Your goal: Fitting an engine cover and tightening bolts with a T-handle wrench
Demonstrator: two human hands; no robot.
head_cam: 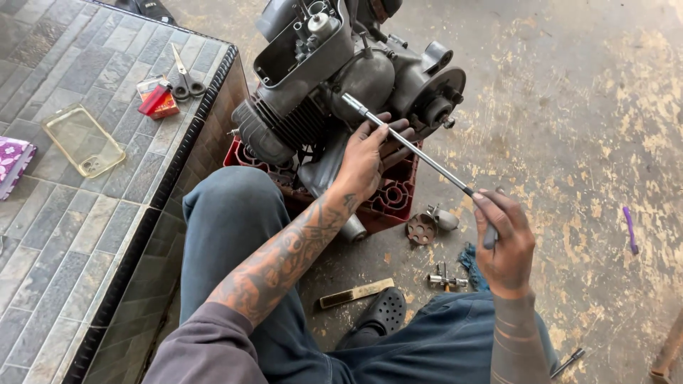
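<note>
Running between both hands' fingers (395, 135), the socket wrench (420, 153) meets the engine (334, 71).

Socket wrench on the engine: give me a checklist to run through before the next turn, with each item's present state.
1. Right hand grips the wrench handle: ok.
2. Left hand steadies the socket wrench shaft: ok.
3. Socket seated on its fastener: cannot tell, the tip is against the engine.
4. Engine rests on the red crate: ok.
5. Floor by the right hand free of loose parts: not ok, small metal parts lie there.
</note>
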